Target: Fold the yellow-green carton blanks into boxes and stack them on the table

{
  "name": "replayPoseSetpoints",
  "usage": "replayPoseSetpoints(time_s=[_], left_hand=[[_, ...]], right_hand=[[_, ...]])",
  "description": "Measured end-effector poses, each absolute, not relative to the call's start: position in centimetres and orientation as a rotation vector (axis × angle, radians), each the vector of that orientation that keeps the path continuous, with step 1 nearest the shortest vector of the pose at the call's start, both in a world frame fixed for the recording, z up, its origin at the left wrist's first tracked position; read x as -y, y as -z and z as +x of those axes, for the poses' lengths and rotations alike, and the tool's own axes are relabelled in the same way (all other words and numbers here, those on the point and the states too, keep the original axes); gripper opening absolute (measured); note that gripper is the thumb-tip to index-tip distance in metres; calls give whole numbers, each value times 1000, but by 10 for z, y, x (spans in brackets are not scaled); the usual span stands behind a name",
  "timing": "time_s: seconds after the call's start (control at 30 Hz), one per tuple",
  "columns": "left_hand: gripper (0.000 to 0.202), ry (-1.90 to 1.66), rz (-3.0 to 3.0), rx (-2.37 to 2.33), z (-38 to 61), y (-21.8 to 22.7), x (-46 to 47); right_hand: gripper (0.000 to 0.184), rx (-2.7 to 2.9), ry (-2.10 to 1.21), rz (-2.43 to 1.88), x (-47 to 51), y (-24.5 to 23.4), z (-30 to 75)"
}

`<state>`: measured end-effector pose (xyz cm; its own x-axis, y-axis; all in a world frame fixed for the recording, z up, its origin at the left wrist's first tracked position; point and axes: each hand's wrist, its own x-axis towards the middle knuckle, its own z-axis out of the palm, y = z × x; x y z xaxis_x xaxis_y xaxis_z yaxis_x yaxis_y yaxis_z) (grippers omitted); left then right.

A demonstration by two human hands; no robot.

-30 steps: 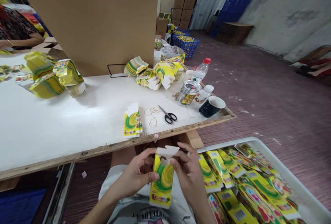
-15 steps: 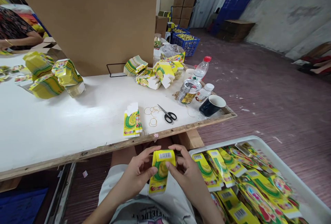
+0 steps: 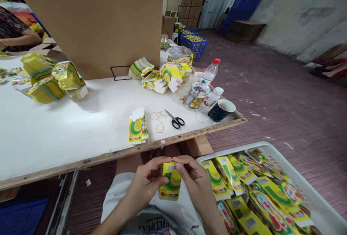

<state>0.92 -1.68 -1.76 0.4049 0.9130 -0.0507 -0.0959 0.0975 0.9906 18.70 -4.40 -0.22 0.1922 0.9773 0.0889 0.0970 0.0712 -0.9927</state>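
Between my two hands, above my lap, is a small yellow and green printed carton point(image 3: 171, 184) with a barcode near its top. My left hand point(image 3: 148, 179) grips its left side, thumb on the front and fingers along the top. My right hand point(image 3: 193, 175) closes on the upper right corner, its thumb pressed near the top edge. A stack of flat cartons point(image 3: 137, 126) lies at the table's near edge. To my right, a white tray point(image 3: 267, 146) holds many similar yellow cartons point(image 3: 276, 193).
On the white table point(image 3: 105, 115) lie black-handled scissors point(image 3: 176, 121) and several rubber bands point(image 3: 159, 128). A dark mug point(image 3: 221, 111), a jar point(image 3: 197, 97) and a red-capped bottle point(image 3: 210, 71) stand at the right corner. Carton bundles point(image 3: 170, 76) sit farther back. A person's arm point(image 3: 23, 41) shows at far left.
My right thumb has moved up from the carton's front to its top edge, and the fingers of both hands have drawn together over the top. The carton is turned slightly.
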Motion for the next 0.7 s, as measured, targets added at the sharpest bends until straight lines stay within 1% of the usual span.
replayPoseSetpoints(time_s=[0.07, 0.1, 0.2, 0.27, 0.4, 0.53, 0.6, 0.7], left_hand=[[37, -934, 1242, -839, 10, 17, 18], [35, -962, 1253, -837, 11, 16, 18], [20, -1079, 1275, -873, 13, 9, 18], [13, -1128, 1259, -907, 14, 4, 18], [13, -1160, 1263, -886, 17, 0, 19], [16, -1202, 1469, -879, 26, 4, 23], [19, -1189, 1613, -868, 29, 8, 21], [28, -1141, 1800, -1007, 22, 15, -1]], right_hand=[[14, 1128, -937, -1258, 45, 3, 182], [12, 1108, -930, -1251, 46, 3, 179], [9, 1029, -929, -1251, 49, 3, 174], [7, 977, -928, -1221, 51, 3, 171], [3, 943, -872, -1160, 52, 5, 166], [11, 1085, -771, -1242, 51, 4, 166], [14, 1182, -717, -1335, 57, -1, 186], [23, 1390, -564, -1668, 78, -9, 251]])
